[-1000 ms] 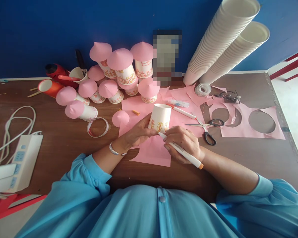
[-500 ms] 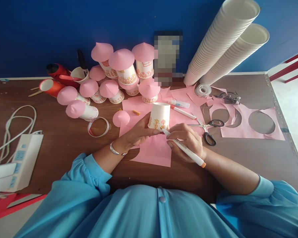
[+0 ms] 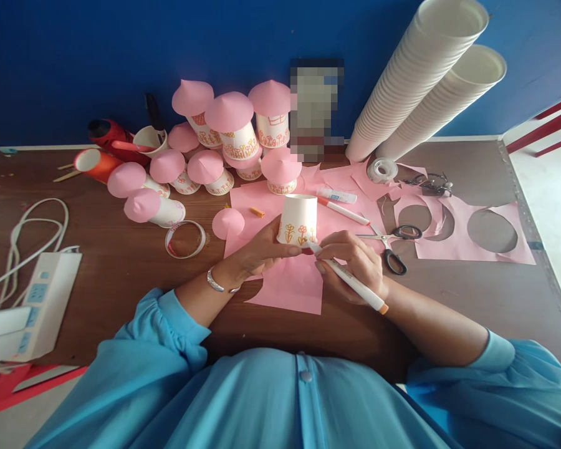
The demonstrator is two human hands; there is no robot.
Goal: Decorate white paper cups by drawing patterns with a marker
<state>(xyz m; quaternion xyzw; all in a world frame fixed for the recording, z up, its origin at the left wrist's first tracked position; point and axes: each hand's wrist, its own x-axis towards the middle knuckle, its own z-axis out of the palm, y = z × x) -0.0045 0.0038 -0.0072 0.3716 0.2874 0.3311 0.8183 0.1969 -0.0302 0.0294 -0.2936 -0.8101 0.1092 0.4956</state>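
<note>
Gripping a white paper cup (image 3: 299,215), the left hand (image 3: 263,249) is closing its fingers and thumb around the cup's near end, over the pink paper (image 3: 292,290). The right hand (image 3: 353,268) is pinching a white marker (image 3: 355,284) with an orange end, and the tip is meeting the lower part of the cup, where a row of orange and red flowers is showing. A silver bracelet (image 3: 215,280) is circling the left wrist.

Just beyond the cup, a red and white marker (image 3: 346,212) is lying on the pink paper near a glue tube (image 3: 339,196). To the right, the scissors (image 3: 393,252) are lying open beside a pink sheet with round holes (image 3: 526,240), and a roll of clear tape (image 3: 382,170) is sitting farther back. An orange cap (image 3: 257,212) and a small pink cone (image 3: 228,223) are resting left of the cup.

Behind them, cups with pink cone roofs (image 3: 229,112) are crowding together, some standing and some lying tilted. Two tall stacks of white cups (image 3: 402,87) are rising near the blue wall (image 3: 243,37). At far left, a power strip (image 3: 47,305) is lying on the brown table (image 3: 126,293).
</note>
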